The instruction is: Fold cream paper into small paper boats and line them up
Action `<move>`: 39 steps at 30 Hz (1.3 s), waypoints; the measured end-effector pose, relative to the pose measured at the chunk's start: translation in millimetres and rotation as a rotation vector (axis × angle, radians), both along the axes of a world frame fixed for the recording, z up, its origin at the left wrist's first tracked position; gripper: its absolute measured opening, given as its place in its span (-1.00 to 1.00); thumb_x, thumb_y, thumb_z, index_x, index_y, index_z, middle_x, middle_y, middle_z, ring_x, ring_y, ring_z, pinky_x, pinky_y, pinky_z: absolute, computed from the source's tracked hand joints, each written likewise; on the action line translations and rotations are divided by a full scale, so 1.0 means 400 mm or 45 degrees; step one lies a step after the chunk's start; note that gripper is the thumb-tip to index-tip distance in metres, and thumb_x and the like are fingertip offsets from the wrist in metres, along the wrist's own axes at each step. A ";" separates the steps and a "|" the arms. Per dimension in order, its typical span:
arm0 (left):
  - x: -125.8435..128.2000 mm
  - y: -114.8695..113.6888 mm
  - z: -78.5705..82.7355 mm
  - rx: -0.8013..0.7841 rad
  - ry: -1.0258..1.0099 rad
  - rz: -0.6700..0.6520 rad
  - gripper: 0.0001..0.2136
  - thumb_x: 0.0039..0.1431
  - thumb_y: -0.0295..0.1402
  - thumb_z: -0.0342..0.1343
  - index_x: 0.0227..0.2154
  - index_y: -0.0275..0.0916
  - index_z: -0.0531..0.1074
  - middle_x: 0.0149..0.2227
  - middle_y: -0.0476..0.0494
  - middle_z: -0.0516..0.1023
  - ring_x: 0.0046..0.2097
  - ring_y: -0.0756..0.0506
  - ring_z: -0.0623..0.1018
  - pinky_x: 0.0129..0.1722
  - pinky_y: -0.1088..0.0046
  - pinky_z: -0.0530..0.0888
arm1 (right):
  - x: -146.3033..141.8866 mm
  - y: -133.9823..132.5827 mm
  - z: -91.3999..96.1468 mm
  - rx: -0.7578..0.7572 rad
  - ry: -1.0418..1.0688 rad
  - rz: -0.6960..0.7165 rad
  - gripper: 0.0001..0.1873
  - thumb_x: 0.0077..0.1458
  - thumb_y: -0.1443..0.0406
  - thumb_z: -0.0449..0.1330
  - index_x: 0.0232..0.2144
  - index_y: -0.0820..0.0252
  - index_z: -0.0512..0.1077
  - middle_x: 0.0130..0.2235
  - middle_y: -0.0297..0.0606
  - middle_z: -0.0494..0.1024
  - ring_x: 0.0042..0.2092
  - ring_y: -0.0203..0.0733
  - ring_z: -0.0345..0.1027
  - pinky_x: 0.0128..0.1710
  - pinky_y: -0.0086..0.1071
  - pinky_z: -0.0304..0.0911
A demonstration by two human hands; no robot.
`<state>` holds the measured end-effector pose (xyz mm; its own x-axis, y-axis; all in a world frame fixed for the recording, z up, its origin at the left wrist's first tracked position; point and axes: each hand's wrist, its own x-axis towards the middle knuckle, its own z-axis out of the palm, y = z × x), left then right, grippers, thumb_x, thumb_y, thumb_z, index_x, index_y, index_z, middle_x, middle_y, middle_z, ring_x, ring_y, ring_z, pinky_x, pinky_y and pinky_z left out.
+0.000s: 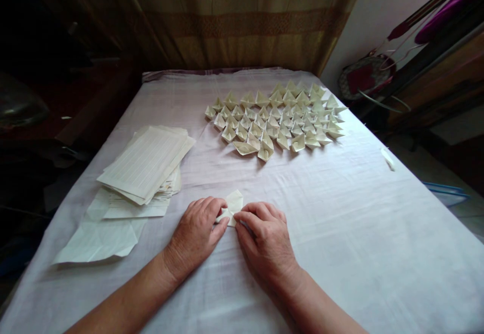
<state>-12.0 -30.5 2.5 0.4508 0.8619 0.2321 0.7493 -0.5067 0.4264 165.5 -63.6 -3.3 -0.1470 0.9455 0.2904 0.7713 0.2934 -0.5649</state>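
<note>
A small folded piece of cream paper point(233, 204) lies on the white cloth near the table's front. My left hand point(199, 233) has its fingers curled on the paper's left side. Pressing the lower right edge of the paper are the pinched fingers of my right hand point(264, 240). Most of the paper is hidden under the fingers. Several finished paper boats point(278, 120) sit in a cluster farther back, right of centre.
A stack of lined paper sheets point(147, 165) lies at the left, with loose sheets point(98, 240) under it near the left edge. The white tablecloth point(359, 213) covers the table. A small paper scrap point(388, 159) lies near the right edge. A curtain hangs behind.
</note>
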 end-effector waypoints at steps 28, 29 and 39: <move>-0.005 0.005 0.000 -0.062 0.016 -0.106 -0.92 0.29 -0.40 0.06 -0.28 -0.19 0.46 -0.30 -0.05 0.47 -0.24 -0.09 0.47 -0.19 0.34 0.38 | 0.016 0.019 -0.007 -0.040 0.017 0.041 -0.93 0.11 0.36 0.22 -0.39 0.08 0.49 -0.26 -0.29 0.53 -0.18 -0.14 0.33 -0.13 -0.24 0.13; -0.005 0.005 0.000 -0.054 0.015 -0.109 -0.92 0.29 -0.40 0.07 -0.27 -0.20 0.46 -0.30 -0.05 0.47 -0.24 -0.09 0.47 -0.20 0.34 0.38 | 0.015 0.021 -0.005 -0.056 0.003 0.044 -0.93 0.09 0.36 0.22 -0.40 0.09 0.49 -0.26 -0.28 0.53 -0.18 -0.14 0.33 -0.14 -0.25 0.12; -0.007 0.005 -0.006 -0.030 0.006 -0.107 -0.92 0.28 -0.39 0.08 -0.27 -0.20 0.47 -0.31 -0.05 0.49 -0.24 -0.08 0.49 -0.19 0.35 0.40 | 0.007 0.039 0.015 -0.145 -0.081 0.053 -0.94 0.00 0.38 0.25 -0.41 0.13 0.45 -0.31 -0.27 0.50 -0.20 -0.11 0.30 -0.17 -0.25 0.09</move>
<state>-15.0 -28.3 0.1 0.5231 0.8261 0.2098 0.7062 -0.5579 0.4360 168.2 -47.9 2.7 -0.2014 0.9646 0.1703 0.7952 0.2625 -0.5466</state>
